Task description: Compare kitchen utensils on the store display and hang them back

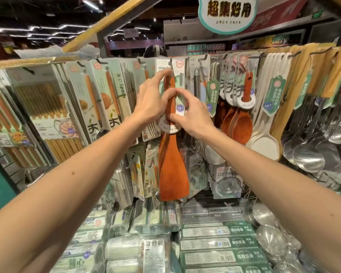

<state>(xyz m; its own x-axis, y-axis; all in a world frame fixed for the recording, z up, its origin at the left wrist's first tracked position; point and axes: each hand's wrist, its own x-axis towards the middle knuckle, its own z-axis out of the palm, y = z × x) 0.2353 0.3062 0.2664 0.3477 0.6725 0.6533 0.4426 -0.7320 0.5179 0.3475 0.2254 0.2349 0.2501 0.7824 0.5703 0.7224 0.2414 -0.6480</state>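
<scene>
Gripped spatula (172, 174) reddish-brown, plain grain; its tag (169, 129) white with blue sticker (180, 108); right of grip, spoons (242, 129) reddish-brown, paddles (264, 143) white, ladles (308, 160) silver.

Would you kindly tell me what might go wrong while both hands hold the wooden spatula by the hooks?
The left hand and right hand cover the handle of the wooden spatula, so it could miss the hook. Its blade hangs close to the packaged utensils and might knock them loose.
</scene>
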